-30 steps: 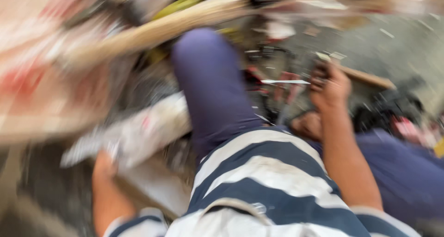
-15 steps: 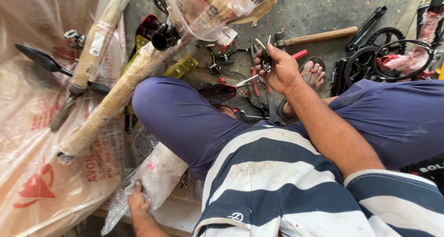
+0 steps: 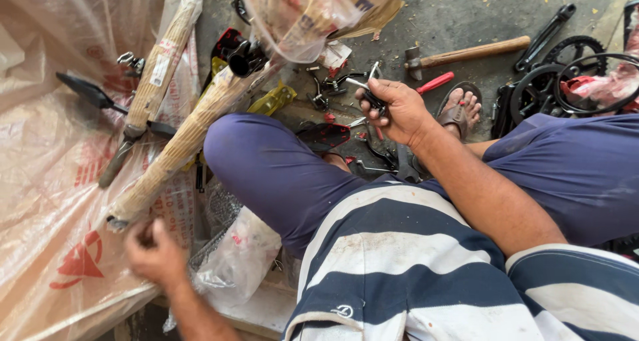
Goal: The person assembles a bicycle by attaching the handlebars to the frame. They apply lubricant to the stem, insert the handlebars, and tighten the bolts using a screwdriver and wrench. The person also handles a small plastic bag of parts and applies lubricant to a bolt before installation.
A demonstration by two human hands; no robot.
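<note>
A person sits on the concrete floor (image 3: 459, 14), seen from above, wearing a navy and white striped shirt (image 3: 399, 261) and blue trousers. The right hand (image 3: 393, 108) is raised over the bent knees, its fingers (image 3: 373, 101) clenched around a small metal tool (image 3: 363, 81) whose thin silver ends stick out above the knuckles. Just beyond those fingers lie a wooden-handled hammer (image 3: 466, 51) and a red-handled screwdriver (image 3: 436, 82), with dark bicycle chainrings (image 3: 566, 68) further to their right. Below the fingers, a scatter of small metal parts and a black bicycle saddle (image 3: 323, 136) rest on the floor. The left hand (image 3: 156, 251) is low and blurred; its fingers appear curled at the end of a long paper-wrapped bundle (image 3: 186, 141), though whether they grip it cannot be told. A crumpled clear plastic bag (image 3: 236, 258) lies just right of that hand, and pale plastic sheeting (image 3: 46, 181) spreads to its left.
</note>
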